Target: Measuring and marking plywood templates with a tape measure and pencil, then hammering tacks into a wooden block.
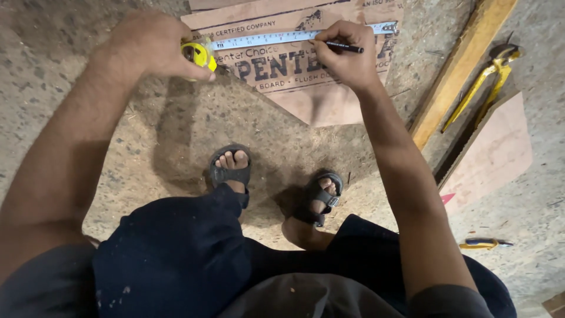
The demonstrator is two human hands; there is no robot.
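Observation:
My left hand (156, 44) grips a yellow tape measure case (199, 54) at the left edge of a pinkish-brown plywood board (321, 100) lying on the floor. Its metal blade (294, 36) runs to the right across the board, and the end hook sits near the board's right edge. My right hand (347, 53) holds a black pen (344, 46) with its tip just below the blade, resting on the board.
I squat on a dusty concrete floor, my sandalled feet (232, 168) just short of the board. A long wooden batten (459, 65) lies at the right, with yellow-handled pincers (485, 79) beyond it, another board piece (494, 153), and a small yellow-and-blue tool (484, 243).

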